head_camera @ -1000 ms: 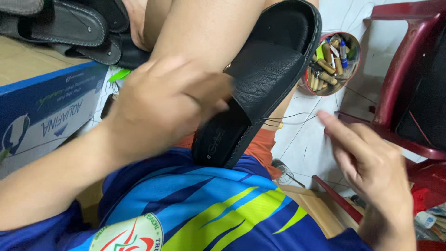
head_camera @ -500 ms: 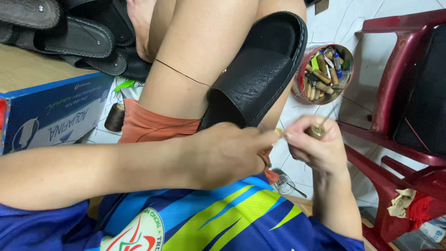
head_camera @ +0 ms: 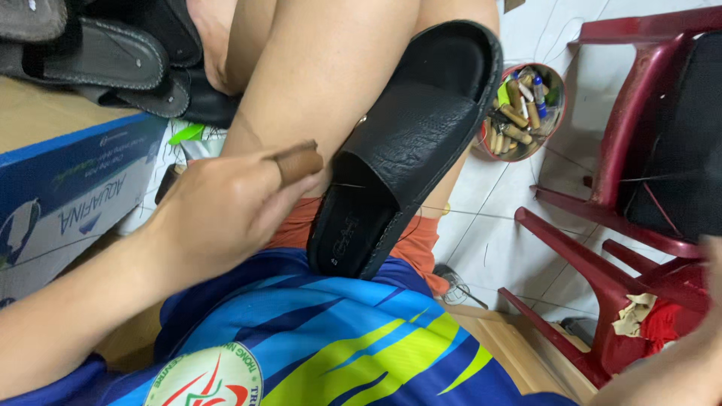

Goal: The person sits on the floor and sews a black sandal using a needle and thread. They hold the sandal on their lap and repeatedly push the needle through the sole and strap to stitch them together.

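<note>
The left hand [head_camera: 218, 218] has its grip clenched around a short brown wooden handle [head_camera: 298, 162], whose thin metal point reaches toward the side of a black sandal [head_camera: 406, 150]. The sandal lies propped on the person's bare leg [head_camera: 323, 68], heel end near the orange shorts [head_camera: 410, 244] and blue-and-yellow shirt [head_camera: 316, 338]. The right hand [head_camera: 696, 353] shows only at the lower right edge, and I cannot tell whether its grip is released or clenched. A round tin of tools [head_camera: 523, 113] sits on the tiled floor, beside a dark red plastic chair [head_camera: 624, 128]. More dark sandals [head_camera: 113, 53] are piled at upper left, above a blue cardboard box [head_camera: 68, 195].
</note>
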